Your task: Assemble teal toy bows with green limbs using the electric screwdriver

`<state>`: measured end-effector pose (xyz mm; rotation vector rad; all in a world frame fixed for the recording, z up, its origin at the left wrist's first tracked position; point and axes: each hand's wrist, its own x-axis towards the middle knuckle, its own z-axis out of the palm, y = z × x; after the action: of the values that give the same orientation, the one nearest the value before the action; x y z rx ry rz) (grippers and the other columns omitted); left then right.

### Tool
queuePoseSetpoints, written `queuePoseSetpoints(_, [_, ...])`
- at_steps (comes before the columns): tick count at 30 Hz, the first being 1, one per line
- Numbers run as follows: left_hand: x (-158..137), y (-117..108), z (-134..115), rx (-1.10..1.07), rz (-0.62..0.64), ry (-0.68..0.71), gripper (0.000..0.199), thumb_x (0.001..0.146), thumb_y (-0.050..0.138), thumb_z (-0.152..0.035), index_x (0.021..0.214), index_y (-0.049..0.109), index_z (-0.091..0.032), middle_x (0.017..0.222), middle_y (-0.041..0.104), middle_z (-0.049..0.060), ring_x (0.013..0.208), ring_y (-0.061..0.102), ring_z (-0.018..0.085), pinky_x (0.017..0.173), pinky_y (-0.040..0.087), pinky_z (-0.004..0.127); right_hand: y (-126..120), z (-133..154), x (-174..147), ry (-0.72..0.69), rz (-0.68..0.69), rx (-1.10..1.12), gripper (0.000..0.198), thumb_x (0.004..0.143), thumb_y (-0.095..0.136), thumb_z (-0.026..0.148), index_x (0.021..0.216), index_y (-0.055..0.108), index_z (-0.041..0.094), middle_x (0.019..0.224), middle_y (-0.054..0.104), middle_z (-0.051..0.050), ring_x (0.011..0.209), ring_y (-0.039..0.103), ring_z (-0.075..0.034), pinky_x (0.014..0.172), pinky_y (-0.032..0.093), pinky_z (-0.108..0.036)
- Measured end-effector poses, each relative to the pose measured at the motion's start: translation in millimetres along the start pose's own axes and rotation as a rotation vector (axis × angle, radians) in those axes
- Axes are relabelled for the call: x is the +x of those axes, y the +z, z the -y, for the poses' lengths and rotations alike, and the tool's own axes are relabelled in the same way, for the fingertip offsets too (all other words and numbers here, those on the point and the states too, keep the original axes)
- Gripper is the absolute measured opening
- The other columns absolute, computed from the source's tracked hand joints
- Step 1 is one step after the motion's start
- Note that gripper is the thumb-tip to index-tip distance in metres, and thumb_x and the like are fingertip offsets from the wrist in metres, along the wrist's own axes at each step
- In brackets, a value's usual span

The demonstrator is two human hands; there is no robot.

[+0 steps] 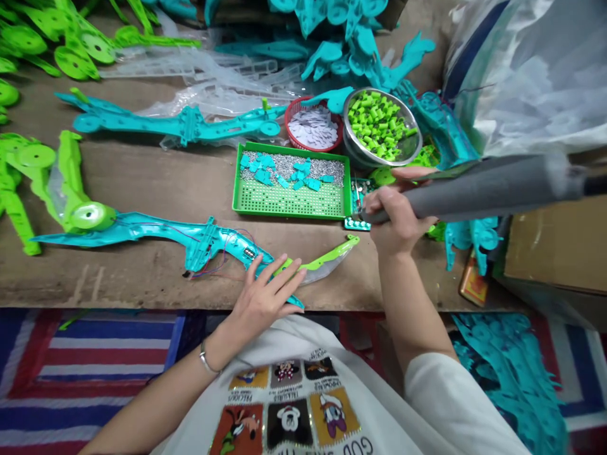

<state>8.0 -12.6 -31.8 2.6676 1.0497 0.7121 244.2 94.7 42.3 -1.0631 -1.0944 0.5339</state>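
Observation:
My left hand [268,285] lies with fingers stretched out across the right end of a long turquoise plastic toy shell [147,227]. Thin wires run along that shell, and small metal springs show beside my fingertips. A green and clear curved limb [329,259] joins it under my fingers; another green limb [71,183] sits at its left end. My right hand [398,218] is wrapped round a grey electric screwdriver [488,183], held up right of the green tray [291,208]. Its thin bit points toward a small turquoise holder of tiny parts [358,223].
Screws and turquoise bits lie in the tray. Behind it are a red basket [313,144] of white pieces and a metal bowl [379,158] of green caps. Another turquoise shell [156,129] lies at the back. A cardboard box [554,246] stands at right.

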Motion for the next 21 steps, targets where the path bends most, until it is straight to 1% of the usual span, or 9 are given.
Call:
queuePoseSetpoints(2, [-3,-2,0,-0.001,0.01,0.019,0.064,0.085,0.072,-0.052,0.138,0.058,-0.018,0.141,0.063,0.009,0.132,0.055,0.032,0.125,0.014,0.054,-16,14,-11,0.004,-0.002,-0.012,0.027,0.078,0.076,0.042,0.093,0.059,0.027,0.054,0.049,0.008,0.042,0.05,-0.013,0.046,0.046,-0.031])
queuePoseSetpoints(4, [-5,-3,0,0.001,0.013,0.035,0.062,0.087,0.07,-0.053,0.137,0.059,-0.017,0.142,0.063,0.008,0.131,0.055,0.032,0.125,0.015,0.054,-32,20,-22,0.024,-0.007,-0.03,0.024,0.078,0.076,0.036,0.093,0.06,0.026,0.054,0.051,0.008,0.042,0.051,-0.013,0.047,0.047,-0.031])
queuePoseSetpoints(6, [-5,-3,1,0.005,0.002,0.045,0.061,0.089,0.068,-0.054,0.137,0.059,-0.016,0.14,0.064,0.008,0.131,0.055,0.032,0.124,0.016,0.055,-43,18,-30,0.047,-0.023,-0.033,0.023,0.078,0.076,0.031,0.094,0.06,0.026,0.054,0.053,0.008,0.042,0.051,-0.013,0.048,0.047,-0.031])
queuePoseSetpoints(8, [-4,-3,0,0.013,-0.012,0.048,0.06,0.09,0.066,-0.055,0.136,0.059,-0.016,0.139,0.065,0.009,0.13,0.055,0.033,0.123,0.018,0.055,-50,11,-35,0.075,-0.037,-0.031,0.024,0.078,0.075,0.03,0.095,0.059,0.026,0.054,0.054,0.008,0.043,0.052,-0.013,0.048,0.047,-0.031])
queuePoseSetpoints(11, [-3,-3,0,0.018,-0.019,0.051,0.059,0.091,0.065,-0.055,0.135,0.06,-0.016,0.137,0.066,0.01,0.129,0.056,0.032,0.122,0.02,0.055,-54,-1,-37,0.111,-0.04,-0.049,0.027,0.078,0.075,0.034,0.096,0.057,0.027,0.054,0.053,0.009,0.043,0.053,-0.013,0.047,0.047,-0.03])
queuePoseSetpoints(14, [-2,-2,0,0.017,-0.015,0.044,0.058,0.091,0.065,-0.055,0.135,0.06,-0.017,0.137,0.067,0.009,0.128,0.057,0.032,0.122,0.02,0.055,-54,-8,-38,0.13,-0.018,-0.071,0.029,0.077,0.076,0.041,0.092,0.055,0.028,0.053,0.05,0.009,0.042,0.051,-0.013,0.046,0.047,-0.031])
queuePoseSetpoints(17, [-3,-2,-1,0.02,-0.013,0.037,0.057,0.092,0.063,-0.056,0.135,0.061,-0.018,0.136,0.067,0.008,0.128,0.057,0.031,0.123,0.018,0.054,-52,-11,-38,0.168,0.044,-0.105,0.033,0.076,0.077,0.049,0.086,0.054,0.028,0.051,0.049,0.009,0.041,0.051,-0.014,0.046,0.047,-0.032])
queuePoseSetpoints(21, [-4,-1,-1,0.008,-0.01,0.028,0.058,0.093,0.061,-0.057,0.136,0.06,-0.018,0.137,0.066,0.008,0.129,0.057,0.031,0.124,0.016,0.052,-52,-14,-35,0.216,0.124,-0.083,0.039,0.07,0.082,0.051,0.078,0.052,0.027,0.051,0.051,0.008,0.039,0.05,-0.013,0.041,0.044,-0.03])
